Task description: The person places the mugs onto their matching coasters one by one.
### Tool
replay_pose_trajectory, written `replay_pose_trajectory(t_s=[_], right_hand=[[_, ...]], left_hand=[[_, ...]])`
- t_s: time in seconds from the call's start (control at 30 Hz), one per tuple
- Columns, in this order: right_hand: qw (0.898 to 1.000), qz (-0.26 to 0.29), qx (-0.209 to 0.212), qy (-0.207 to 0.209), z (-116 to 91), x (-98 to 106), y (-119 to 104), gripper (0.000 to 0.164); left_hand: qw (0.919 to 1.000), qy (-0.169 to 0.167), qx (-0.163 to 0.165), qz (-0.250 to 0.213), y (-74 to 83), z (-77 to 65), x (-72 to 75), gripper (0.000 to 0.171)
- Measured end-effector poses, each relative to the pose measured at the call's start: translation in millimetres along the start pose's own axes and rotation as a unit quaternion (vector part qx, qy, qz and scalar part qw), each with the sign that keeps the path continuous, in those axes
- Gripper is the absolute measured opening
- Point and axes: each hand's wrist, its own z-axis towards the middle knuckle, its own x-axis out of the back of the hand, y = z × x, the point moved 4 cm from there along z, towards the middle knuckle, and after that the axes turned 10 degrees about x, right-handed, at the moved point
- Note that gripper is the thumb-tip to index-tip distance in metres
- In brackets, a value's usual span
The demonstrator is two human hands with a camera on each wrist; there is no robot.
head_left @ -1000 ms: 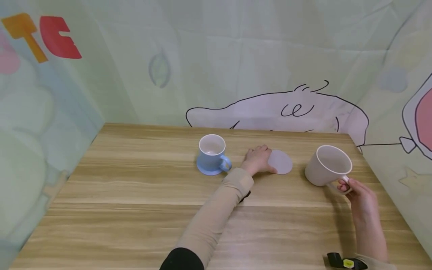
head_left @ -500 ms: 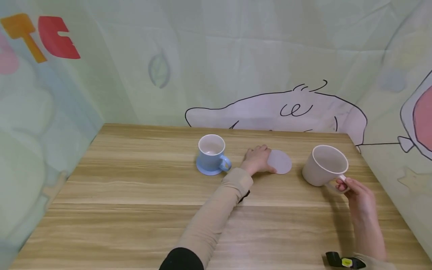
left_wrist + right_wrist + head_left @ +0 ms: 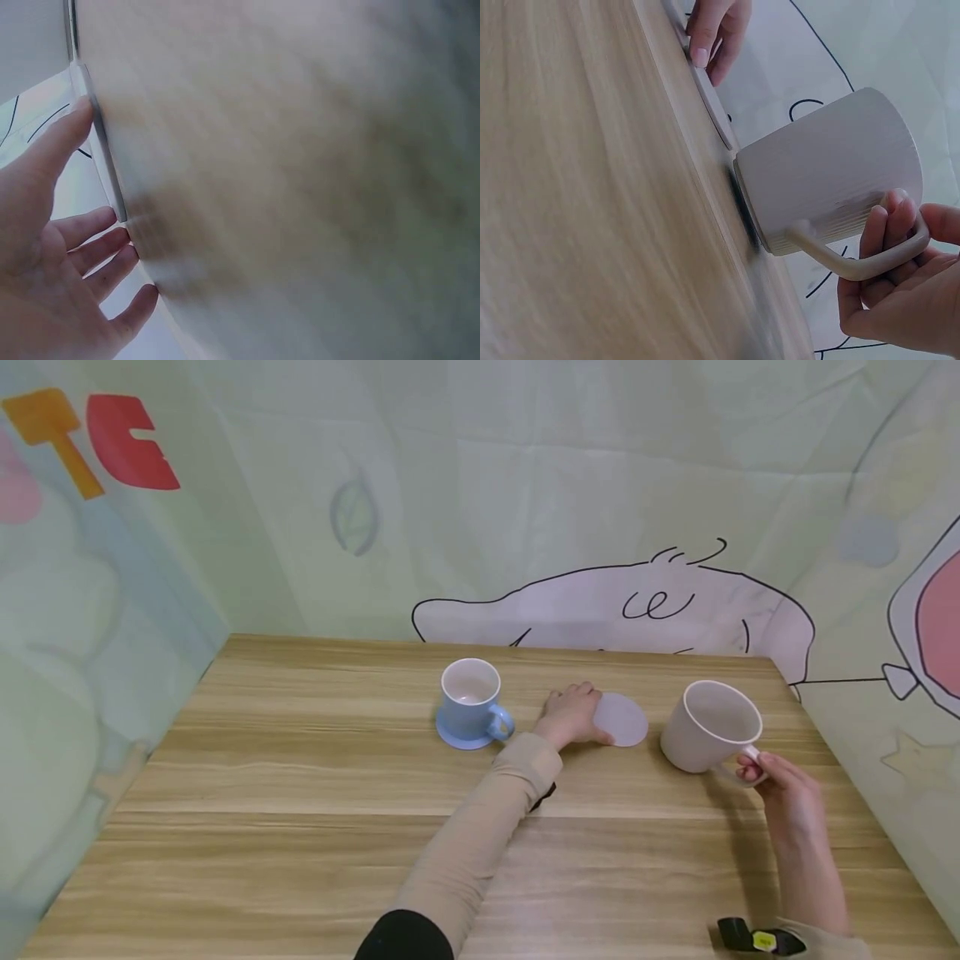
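Note:
A round pale lilac coaster [image 3: 622, 720] lies flat on the table. My left hand [image 3: 573, 714] grips its left side, thumb at the near edge and forefinger at the far edge; in the left wrist view the other fingers touch the tabletop. My right hand [image 3: 787, 781] holds a pale mug [image 3: 701, 735] by its handle [image 3: 862, 262], fingers curled through the loop. This mug is just right of the coaster, slightly tilted, with a thin dark gap of shadow under its base in the right wrist view.
A blue cup [image 3: 470, 710] with a white inside stands on a blue coaster [image 3: 459, 742], left of my left hand. The wood-grain table [image 3: 300, 827] meets a printed cloth backdrop [image 3: 450, 510] at the back and sides.
My right hand has moved the pale mug leftward, closer to the lilac coaster. My left hand and the coaster stay where they were, as does the blue cup.

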Motion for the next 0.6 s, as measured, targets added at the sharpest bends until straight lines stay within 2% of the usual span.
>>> replay_pose_trajectory(t_s=[0.27, 0.6], right_hand=[[1.000, -0.002, -0.020, 0.007, 1.2, -5.3, -0.1, 0.033], [1.000, 0.005, -0.005, -0.003, 1.9, -11.6, 2.6, 0.034]], left_hand=[[1.0000, -0.001, 0.001, -0.001, -0.5, -1.0, 0.2, 0.080], [1.0000, -0.006, 0.005, 0.004, -0.5, -1.3, -0.8, 0.081]])
